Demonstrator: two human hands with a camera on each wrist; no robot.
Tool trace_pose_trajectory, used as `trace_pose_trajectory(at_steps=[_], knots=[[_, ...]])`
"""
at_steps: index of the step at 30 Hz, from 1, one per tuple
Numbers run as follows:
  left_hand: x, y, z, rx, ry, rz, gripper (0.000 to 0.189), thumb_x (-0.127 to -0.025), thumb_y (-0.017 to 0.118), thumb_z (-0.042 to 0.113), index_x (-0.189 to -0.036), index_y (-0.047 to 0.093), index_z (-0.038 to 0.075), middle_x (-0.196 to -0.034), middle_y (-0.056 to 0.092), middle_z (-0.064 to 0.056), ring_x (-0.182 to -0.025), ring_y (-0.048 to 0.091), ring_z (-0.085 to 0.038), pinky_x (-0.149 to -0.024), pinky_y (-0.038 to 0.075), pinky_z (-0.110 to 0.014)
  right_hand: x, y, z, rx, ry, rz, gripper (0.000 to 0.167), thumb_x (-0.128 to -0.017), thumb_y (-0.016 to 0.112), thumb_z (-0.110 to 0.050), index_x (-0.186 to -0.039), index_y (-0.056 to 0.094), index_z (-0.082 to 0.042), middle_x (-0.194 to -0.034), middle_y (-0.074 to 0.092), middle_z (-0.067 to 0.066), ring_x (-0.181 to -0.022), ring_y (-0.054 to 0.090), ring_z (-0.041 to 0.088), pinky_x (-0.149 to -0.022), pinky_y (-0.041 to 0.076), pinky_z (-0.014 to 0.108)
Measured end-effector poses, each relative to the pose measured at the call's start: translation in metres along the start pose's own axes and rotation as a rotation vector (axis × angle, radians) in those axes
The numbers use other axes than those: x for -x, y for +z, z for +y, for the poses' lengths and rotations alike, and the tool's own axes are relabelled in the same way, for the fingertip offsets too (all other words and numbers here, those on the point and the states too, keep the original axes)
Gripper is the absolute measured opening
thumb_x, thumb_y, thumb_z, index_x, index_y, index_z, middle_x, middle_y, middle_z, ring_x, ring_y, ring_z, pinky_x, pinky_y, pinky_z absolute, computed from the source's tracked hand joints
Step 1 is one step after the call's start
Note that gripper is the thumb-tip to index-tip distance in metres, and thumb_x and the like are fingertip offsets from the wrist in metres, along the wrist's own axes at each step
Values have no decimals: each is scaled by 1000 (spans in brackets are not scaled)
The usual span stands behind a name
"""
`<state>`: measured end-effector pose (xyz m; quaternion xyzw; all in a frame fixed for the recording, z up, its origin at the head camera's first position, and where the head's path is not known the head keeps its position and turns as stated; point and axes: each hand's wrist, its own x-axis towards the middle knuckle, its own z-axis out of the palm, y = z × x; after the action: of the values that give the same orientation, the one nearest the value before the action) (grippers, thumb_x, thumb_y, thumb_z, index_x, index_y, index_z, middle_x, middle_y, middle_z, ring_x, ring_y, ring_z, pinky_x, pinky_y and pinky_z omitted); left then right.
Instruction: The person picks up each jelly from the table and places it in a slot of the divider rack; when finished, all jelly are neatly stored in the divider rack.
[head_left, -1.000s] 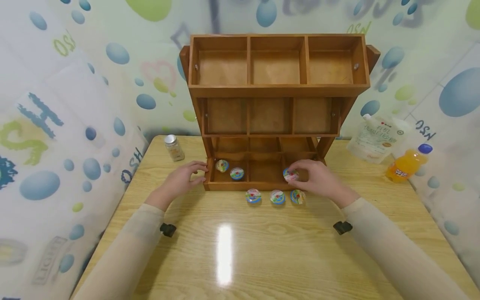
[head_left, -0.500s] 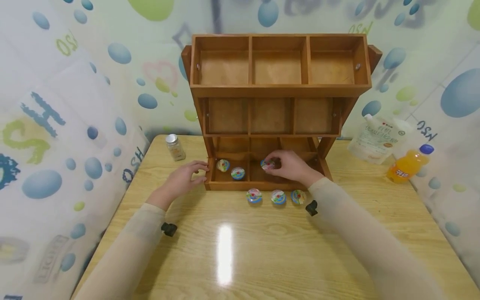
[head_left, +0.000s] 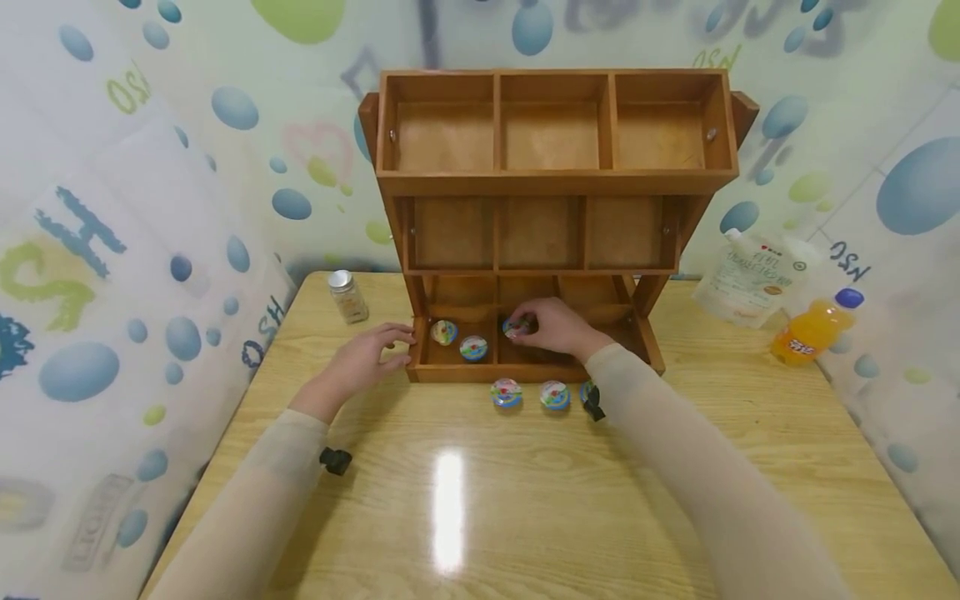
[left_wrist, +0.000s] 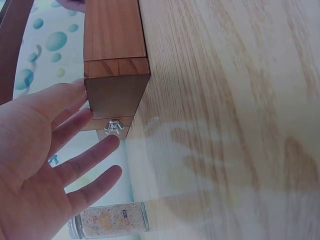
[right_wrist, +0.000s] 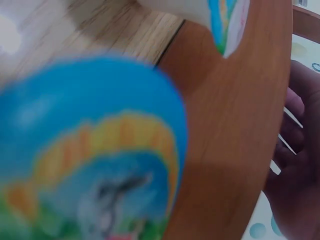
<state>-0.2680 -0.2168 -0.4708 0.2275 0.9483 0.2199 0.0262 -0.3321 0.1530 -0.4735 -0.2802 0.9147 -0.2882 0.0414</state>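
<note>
My right hand [head_left: 551, 325] pinches a small lidded snack cup [head_left: 515, 328] at the left side of the middle bottom compartment of a wooden shelf [head_left: 558, 183]. In the left bottom compartment sit a yellowish snack cup [head_left: 444, 332] and a blue-rimmed one [head_left: 473, 347]. My left hand [head_left: 358, 367] is at the shelf's left end; in the left wrist view its fingers [left_wrist: 92, 155] are spread, the thumb side against the wood. A blurred cup [right_wrist: 90, 150] fills much of the right wrist view, with the hand [right_wrist: 300, 145] behind the shelf's front board.
In front of the shelf stand snack cups, one [head_left: 507, 392] left, one [head_left: 555, 395] in the middle, another [head_left: 587, 392] partly behind my right wrist. A shaker jar [head_left: 348, 297] is at the left back. On the right are a white pouch [head_left: 756, 279] and an orange drink bottle [head_left: 813, 332].
Holding the snack cup, my right hand has moved left from the right bottom compartment into the middle one. My left hand has stayed at the shelf's left end.
</note>
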Motion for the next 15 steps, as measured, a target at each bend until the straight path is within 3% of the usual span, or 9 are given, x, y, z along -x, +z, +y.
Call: trace_pose_trajectory(at_steps=[7, 15], knots=[[1, 0, 0, -8, 3, 6, 35, -103, 66, 27, -134, 67, 10, -153, 55, -8, -120, 66, -35, -97, 57, -54, -5, 6, 1, -24, 7, 2, 27, -87, 85, -24, -109, 76, -11, -95, 77, 1, -88, 70, 18, -86, 57, 37], [1, 1, -1, -10, 2, 10, 36, -103, 66, 28, -134, 67, 10, -154, 54, -8, -120, 66, -35, -97, 57, -54, -1, 4, 3, -32, 28, -1, 30, -87, 85, -28, -110, 75, -10, -99, 77, 3, -96, 71, 21, -92, 57, 41]])
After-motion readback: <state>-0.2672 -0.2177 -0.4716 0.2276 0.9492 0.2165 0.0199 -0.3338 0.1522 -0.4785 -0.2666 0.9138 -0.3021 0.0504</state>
